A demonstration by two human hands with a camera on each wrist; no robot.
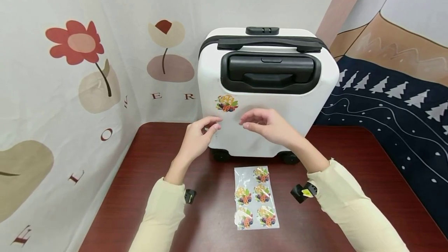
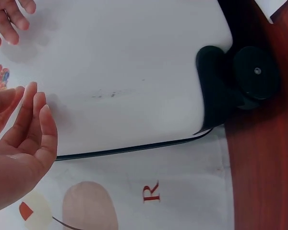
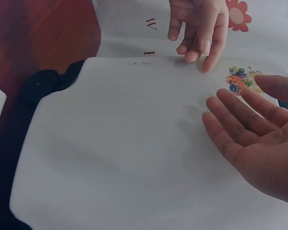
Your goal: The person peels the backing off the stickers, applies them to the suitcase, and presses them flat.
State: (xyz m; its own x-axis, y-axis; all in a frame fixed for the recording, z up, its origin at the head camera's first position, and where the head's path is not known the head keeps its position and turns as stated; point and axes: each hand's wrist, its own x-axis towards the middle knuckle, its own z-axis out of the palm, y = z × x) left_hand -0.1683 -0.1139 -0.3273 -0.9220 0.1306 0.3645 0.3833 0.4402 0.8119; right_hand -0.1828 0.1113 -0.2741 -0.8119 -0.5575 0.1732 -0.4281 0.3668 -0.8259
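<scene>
A white suitcase (image 1: 252,123) stands upright on the table, its black trolley handle folded into the recess. One fruit sticker (image 1: 226,103) is on its front, towards the left. My left hand (image 1: 201,135) hovers by the suitcase's lower left side, fingers loosely bent, nothing seen in them. To the right of the sticker, my right hand (image 1: 266,125) is held before the suitcase with its fingers apart and loosely bent; the right wrist view shows its palm bare. In front of the suitcase lies a sticker sheet (image 1: 252,213) with several fruit stickers.
The dark red table (image 1: 140,189) carries everything. Black wheels (image 1: 289,157) support the suitcase at its bottom corners. Behind hangs a printed cloth (image 1: 168,100) with flowers and letters. Small dark scuffs (image 2: 105,95) mark the suitcase's surface in the left wrist view.
</scene>
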